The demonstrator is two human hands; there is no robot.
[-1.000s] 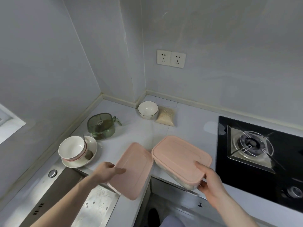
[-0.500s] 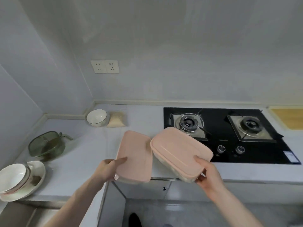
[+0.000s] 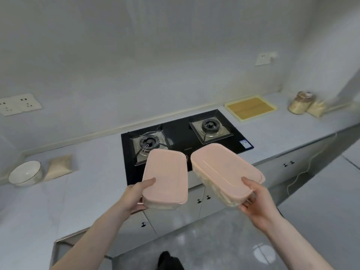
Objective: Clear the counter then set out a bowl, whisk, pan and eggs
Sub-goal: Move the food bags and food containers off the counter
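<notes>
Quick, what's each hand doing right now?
Left hand: holding the left pink-lidded container.
Right hand: holding the right pink-lidded container.

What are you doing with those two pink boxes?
A person is holding two pink-lidded containers up in the air, off the counter. The left hand grips the left container, and the right hand grips the right container. Both are in front of the black gas stove. A white bowl sits on the counter far to the left. No whisk, pan or eggs are out.
</notes>
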